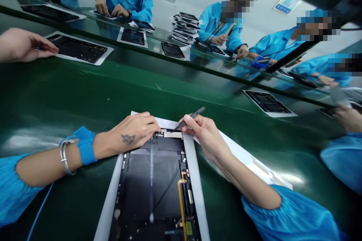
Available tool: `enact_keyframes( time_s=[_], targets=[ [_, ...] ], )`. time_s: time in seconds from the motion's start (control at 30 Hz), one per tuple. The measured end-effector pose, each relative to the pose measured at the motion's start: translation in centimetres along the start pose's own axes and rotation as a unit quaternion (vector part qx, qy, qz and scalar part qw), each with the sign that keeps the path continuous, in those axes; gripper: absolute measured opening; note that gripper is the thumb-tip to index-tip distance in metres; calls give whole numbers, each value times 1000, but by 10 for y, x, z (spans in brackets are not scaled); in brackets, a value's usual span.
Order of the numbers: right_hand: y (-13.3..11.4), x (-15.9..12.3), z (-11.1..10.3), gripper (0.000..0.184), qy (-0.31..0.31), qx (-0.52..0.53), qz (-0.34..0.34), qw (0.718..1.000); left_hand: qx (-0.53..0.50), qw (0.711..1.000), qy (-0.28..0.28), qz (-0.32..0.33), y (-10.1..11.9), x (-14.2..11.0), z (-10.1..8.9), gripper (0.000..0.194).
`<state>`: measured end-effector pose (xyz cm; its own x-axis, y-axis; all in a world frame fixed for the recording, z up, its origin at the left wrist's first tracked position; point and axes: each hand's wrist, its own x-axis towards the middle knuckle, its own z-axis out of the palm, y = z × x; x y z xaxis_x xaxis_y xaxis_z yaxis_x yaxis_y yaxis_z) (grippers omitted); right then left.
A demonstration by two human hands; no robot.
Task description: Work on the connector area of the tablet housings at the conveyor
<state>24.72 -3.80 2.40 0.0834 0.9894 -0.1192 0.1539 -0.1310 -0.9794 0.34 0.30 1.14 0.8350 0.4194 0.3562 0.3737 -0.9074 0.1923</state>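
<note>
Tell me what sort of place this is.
Probably an electronics assembly line: co-workers in blue smocks line a green conveyor belt, with opened tablet housings on white sheets and black tweezers in the right hand.

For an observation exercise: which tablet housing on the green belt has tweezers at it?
The nearest housing, on a white sheet: the right hand holds black tweezers at its top edge. The other housings lie farther away.
</note>
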Motion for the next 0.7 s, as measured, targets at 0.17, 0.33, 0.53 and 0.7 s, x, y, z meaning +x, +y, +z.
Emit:
enact_keyframes(
  time_s=[0.17,0.33,0.53,0.7],
  targets=[
    [-1,-1,1,54,10,-2,7,1000,-7,1000,12,7,-1,-1,1,25],
    [-3,-2,2,54,3,3,3,1000,-8,999,25,20,-2,-1,2,23],
    [-2,0,2,52,10,2,6,1000,-2,999,38,24,-3,0,3,24],
    [0,0,1,52,7,-15,-5,1000,4,999,31,21,-2,0,0,24]
  ],
)
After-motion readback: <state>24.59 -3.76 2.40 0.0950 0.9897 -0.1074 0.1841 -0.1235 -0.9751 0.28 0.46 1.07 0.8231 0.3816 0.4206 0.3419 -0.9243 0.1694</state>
